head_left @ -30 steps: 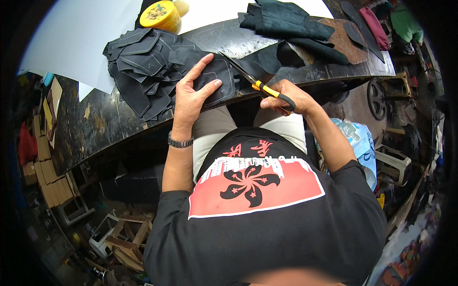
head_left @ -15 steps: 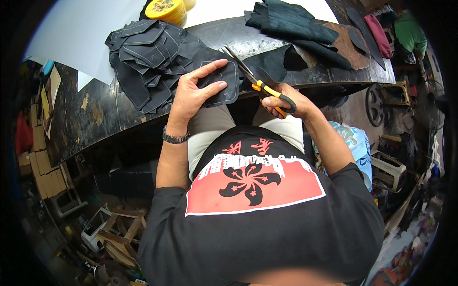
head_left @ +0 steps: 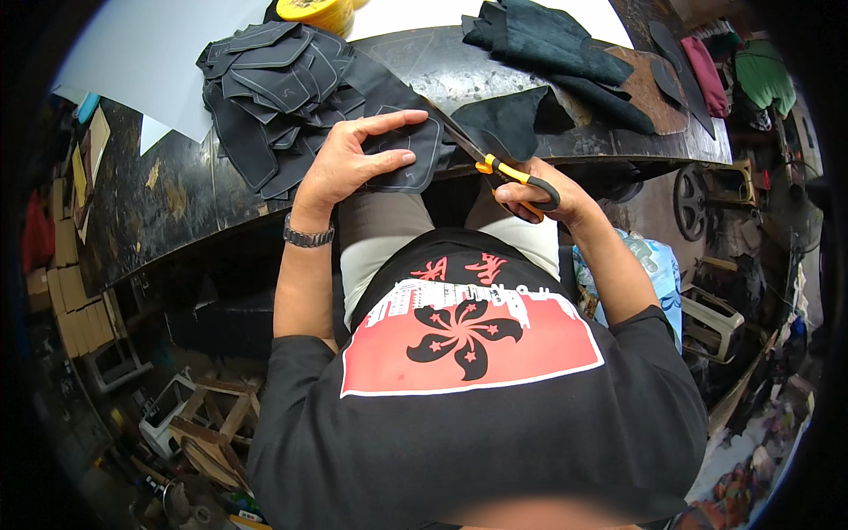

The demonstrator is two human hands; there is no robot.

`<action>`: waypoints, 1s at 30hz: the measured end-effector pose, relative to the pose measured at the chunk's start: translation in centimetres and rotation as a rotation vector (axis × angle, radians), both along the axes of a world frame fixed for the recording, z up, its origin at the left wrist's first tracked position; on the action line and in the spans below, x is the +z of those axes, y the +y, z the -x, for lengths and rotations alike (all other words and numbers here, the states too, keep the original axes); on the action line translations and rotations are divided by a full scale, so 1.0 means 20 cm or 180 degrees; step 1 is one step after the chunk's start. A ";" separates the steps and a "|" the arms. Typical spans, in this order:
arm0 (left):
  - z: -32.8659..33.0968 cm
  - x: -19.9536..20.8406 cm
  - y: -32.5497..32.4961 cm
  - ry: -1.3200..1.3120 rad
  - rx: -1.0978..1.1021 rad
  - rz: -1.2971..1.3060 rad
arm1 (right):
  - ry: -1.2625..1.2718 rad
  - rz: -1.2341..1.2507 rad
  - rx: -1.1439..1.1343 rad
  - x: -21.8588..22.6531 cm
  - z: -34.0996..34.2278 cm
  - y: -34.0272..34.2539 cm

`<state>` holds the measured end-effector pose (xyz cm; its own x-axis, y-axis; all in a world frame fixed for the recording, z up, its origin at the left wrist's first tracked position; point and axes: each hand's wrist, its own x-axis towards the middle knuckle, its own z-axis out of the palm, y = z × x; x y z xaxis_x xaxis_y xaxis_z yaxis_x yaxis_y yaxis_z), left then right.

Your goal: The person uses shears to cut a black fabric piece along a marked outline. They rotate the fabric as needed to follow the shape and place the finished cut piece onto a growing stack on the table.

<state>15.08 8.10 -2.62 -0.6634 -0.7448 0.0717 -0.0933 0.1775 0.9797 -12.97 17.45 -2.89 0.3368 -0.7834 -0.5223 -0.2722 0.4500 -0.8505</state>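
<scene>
A black leather piece with a pale outline drawn on it hangs over the table's near edge. My left hand grips its left side, thumb and index finger stretched over the top; the other fingers are mostly hidden. In my right hand is a pair of scissors with yellow and black handles. Their blades point away to the upper left and lie along the piece's right edge. Beyond my left hand lies a heap of cut black leather pieces, also marked with pale lines.
Folded dark leather lies at the far right of the black table, with a loose scrap nearer me. A yellow tub stands at the back. White sheets cover the far left. A wooden stool stands lower left.
My left hand has shifted slightly left and toward me, still on the leather piece. The scissors have come a little nearer to me and to the right.
</scene>
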 end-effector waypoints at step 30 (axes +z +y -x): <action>-0.03 -0.03 0.00 -0.0067 0.0090 0.0131 | -0.0011 -0.0057 0.0011 -0.04 0.00 0.03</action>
<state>15.76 8.12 -3.21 -0.6439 -0.7599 0.0889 -0.1194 0.2146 0.9694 -12.89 18.14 -3.64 0.3413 -0.7728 -0.5351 -0.2710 0.4642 -0.8433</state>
